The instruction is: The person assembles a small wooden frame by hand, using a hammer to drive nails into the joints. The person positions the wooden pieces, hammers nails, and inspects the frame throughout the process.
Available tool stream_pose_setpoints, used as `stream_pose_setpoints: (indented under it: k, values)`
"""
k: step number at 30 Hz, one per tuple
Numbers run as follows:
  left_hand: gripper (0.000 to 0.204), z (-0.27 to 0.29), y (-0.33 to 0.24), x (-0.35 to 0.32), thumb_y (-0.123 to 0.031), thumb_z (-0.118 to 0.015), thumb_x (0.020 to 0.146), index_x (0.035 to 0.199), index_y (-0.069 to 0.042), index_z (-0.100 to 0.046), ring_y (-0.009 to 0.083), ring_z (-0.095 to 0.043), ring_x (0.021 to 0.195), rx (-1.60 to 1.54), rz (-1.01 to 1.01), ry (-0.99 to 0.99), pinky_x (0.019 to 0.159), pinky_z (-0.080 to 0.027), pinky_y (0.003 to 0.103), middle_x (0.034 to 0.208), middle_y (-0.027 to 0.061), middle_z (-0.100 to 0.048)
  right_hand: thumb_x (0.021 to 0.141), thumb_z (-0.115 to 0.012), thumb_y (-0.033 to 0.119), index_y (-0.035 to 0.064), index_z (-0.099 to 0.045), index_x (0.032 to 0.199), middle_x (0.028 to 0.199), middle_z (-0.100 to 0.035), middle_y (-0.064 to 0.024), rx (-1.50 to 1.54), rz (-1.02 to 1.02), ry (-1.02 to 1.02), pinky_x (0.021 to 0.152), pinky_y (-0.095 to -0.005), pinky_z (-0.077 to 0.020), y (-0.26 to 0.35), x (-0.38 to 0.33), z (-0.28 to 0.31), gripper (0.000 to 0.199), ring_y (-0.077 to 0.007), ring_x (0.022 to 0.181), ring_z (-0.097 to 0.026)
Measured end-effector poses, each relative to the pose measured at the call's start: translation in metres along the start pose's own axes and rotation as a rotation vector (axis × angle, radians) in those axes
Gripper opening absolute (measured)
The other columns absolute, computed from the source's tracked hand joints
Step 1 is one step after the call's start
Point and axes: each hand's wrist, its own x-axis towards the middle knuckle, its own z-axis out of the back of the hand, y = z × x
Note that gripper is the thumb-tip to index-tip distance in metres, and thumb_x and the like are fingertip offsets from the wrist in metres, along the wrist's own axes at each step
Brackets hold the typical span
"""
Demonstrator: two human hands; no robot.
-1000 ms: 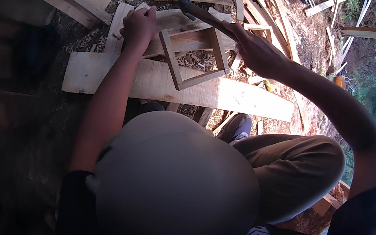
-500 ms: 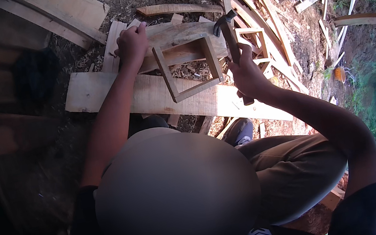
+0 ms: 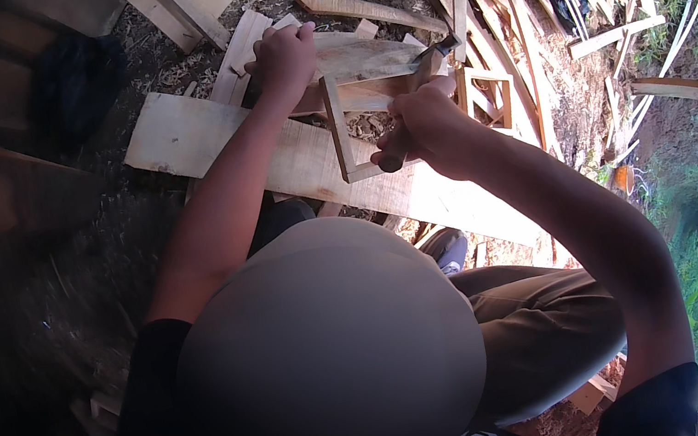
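Observation:
My right hand is wrapped round the wooden handle of a hammer, whose dark metal head points away from me. Hammer and hand cover the right part of a small open wooden frame, which stands in front of me beside a long pale plank. To the left of the frame, my left hand is closed near the end of a wide board. Whatever its fingers hold, if anything, is hidden.
Another small wooden frame lies right of the hammer. Long wood strips are heaped at the far right. Thick boards lie at the far left, with a dark bag-like bundle nearby. Shavings and offcuts litter the ground.
My right hand has swung the hammer left and its handle now slants over the frame. My left hand stays closed by the board. The whole view has shifted somewhat.

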Motion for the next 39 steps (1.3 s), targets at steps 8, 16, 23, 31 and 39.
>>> stream_pose_setpoints:
  k: [8, 16, 23, 31, 39]
  values:
    - [0.046, -0.005, 0.009, -0.002, -0.052, -0.053, 0.1, 0.098, -0.011, -0.074, 0.0391, -0.063, 0.111, -0.048, -0.04, -0.099, 0.091, -0.043, 0.065, 0.113, 0.0133, -0.068, 0.1, -0.052, 0.006, -0.0049, -0.049, 0.102, 0.076, -0.057, -0.0128, -0.076, 0.062, 0.19, 0.06, -0.0377, -0.0593, 0.018, 0.006, 0.032, 0.012, -0.0247, 0.066, -0.065]
    - [0.052, -0.005, 0.007, 0.002, -0.056, -0.051, 0.1, 0.1, -0.009, -0.074, 0.0369, -0.06, 0.119, -0.088, -0.009, -0.048, 0.097, -0.04, 0.065, 0.123, 0.0135, -0.065, 0.102, -0.055, 0.009, -0.0114, -0.059, 0.114, 0.094, -0.067, -0.0158, -0.19, 0.248, 0.243, 0.052, -0.0175, -0.0602, 0.093, -0.077, 0.068, 0.024, -0.0072, 0.063, -0.063]
    - [0.051, 0.014, 0.032, 0.003, -0.057, -0.047, 0.102, 0.11, -0.012, -0.07, 0.0388, -0.057, 0.12, -0.295, -0.154, 0.003, 0.102, -0.041, 0.057, 0.122, 0.0167, -0.064, 0.099, -0.064, 0.015, 0.0029, -0.049, 0.127, 0.086, -0.062, -0.0043, -0.147, 0.28, -0.007, 0.038, -0.0232, -0.0518, 0.078, -0.058, 0.109, 0.034, -0.0066, 0.049, -0.056]
    - [0.042, 0.062, 0.015, -0.07, -0.04, -0.078, 0.086, 0.112, -0.01, -0.067, 0.0306, -0.06, 0.101, -0.135, -0.656, 0.224, 0.094, -0.046, 0.046, 0.106, 0.009, -0.061, 0.098, -0.061, 0.014, 0.0076, -0.027, 0.151, 0.078, -0.056, -0.0077, -0.206, 0.287, -0.056, 0.036, -0.0316, -0.0488, 0.004, -0.011, 0.139, 0.063, -0.0135, 0.044, -0.055]
    - [0.045, 0.065, -0.001, -0.106, -0.013, -0.081, 0.074, 0.109, -0.012, -0.052, 0.0357, -0.069, 0.091, -0.129, -0.469, 0.37, 0.077, -0.053, 0.047, 0.1, 0.0111, -0.067, 0.102, -0.052, 0.013, 0.0084, -0.024, 0.151, 0.12, -0.059, -0.0301, -0.807, 1.009, -0.28, 0.081, -0.0511, -0.0558, -0.084, 0.058, 0.133, 0.057, -0.0498, 0.096, -0.066]
